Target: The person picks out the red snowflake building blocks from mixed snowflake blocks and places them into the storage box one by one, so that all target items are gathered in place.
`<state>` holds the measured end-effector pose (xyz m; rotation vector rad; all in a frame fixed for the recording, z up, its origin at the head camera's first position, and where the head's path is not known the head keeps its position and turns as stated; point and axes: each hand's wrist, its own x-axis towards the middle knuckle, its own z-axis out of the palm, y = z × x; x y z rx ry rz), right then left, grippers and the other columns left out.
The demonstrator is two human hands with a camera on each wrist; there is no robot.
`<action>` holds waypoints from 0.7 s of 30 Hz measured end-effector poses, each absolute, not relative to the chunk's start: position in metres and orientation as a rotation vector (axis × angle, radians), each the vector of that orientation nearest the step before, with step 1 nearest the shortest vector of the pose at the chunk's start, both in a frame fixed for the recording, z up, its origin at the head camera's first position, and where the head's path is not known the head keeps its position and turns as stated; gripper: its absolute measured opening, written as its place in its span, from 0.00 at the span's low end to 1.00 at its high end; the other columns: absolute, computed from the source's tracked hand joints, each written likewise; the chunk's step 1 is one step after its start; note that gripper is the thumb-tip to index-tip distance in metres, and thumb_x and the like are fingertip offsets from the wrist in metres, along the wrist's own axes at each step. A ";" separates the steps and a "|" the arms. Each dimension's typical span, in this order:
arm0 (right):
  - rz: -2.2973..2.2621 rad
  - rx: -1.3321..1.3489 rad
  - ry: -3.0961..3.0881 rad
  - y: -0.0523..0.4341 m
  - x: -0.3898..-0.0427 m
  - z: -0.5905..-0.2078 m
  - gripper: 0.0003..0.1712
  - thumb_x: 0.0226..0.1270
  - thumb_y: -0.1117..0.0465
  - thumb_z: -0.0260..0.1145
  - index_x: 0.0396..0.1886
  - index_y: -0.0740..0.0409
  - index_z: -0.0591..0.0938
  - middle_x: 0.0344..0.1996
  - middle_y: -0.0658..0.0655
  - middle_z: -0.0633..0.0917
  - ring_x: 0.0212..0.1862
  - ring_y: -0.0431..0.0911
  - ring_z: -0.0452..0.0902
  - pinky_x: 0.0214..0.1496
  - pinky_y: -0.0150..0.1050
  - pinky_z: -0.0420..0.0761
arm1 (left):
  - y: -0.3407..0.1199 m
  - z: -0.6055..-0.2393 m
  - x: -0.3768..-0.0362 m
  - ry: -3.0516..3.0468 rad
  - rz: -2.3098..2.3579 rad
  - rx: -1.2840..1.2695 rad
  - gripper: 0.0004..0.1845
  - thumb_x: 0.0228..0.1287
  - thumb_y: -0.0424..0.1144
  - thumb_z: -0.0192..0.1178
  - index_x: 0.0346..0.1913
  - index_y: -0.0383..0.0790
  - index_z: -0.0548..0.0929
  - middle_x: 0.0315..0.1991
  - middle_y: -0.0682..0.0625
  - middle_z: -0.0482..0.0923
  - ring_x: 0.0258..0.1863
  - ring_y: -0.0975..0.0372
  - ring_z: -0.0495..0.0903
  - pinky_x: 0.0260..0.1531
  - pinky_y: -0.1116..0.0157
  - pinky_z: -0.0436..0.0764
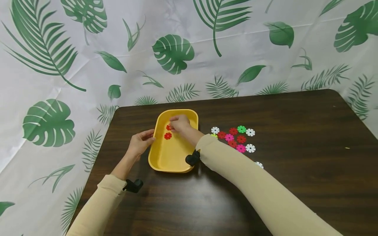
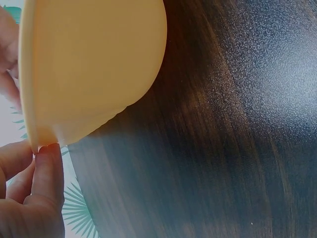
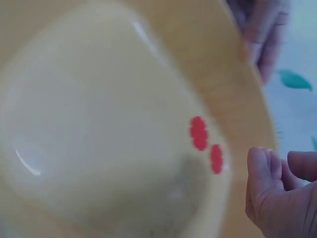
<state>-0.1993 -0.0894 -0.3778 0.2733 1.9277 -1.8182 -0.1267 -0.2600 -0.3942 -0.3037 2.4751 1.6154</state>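
A yellow plastic tray [image 1: 174,160] sits on the dark table. My left hand [image 1: 140,143] pinches its left rim between thumb and fingers, as the left wrist view shows at the tray edge [image 2: 30,99]. My right hand [image 1: 181,124] is over the far part of the tray, its fingers loosely bent and thumb apart from them; nothing shows between them in the right wrist view [image 3: 282,193]. Two red snowflake discs, one nearer [image 1: 167,135] and one by the right fingertips [image 1: 168,127], lie on the tray floor. The right hand partly covers the farther disc.
Right of the tray lie several loose snowflake discs, among them a green one [image 1: 241,129], a pink one [image 1: 229,137] and a white one [image 1: 250,148]. My right sleeve [image 1: 236,167] covers part of that group. A leaf-printed cloth [image 1: 183,82] hangs behind the wooden table [image 1: 310,137].
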 end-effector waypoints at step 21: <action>-1.917 0.078 1.791 0.048 -0.177 -0.345 0.20 0.67 0.67 0.60 0.58 0.66 0.74 0.47 0.63 0.79 0.40 0.45 0.81 0.46 0.36 0.83 | -0.258 -0.391 -0.125 2.468 1.604 -0.313 0.24 0.67 0.30 0.54 0.65 0.30 0.68 0.58 0.33 0.71 0.53 0.52 0.74 0.49 0.69 0.79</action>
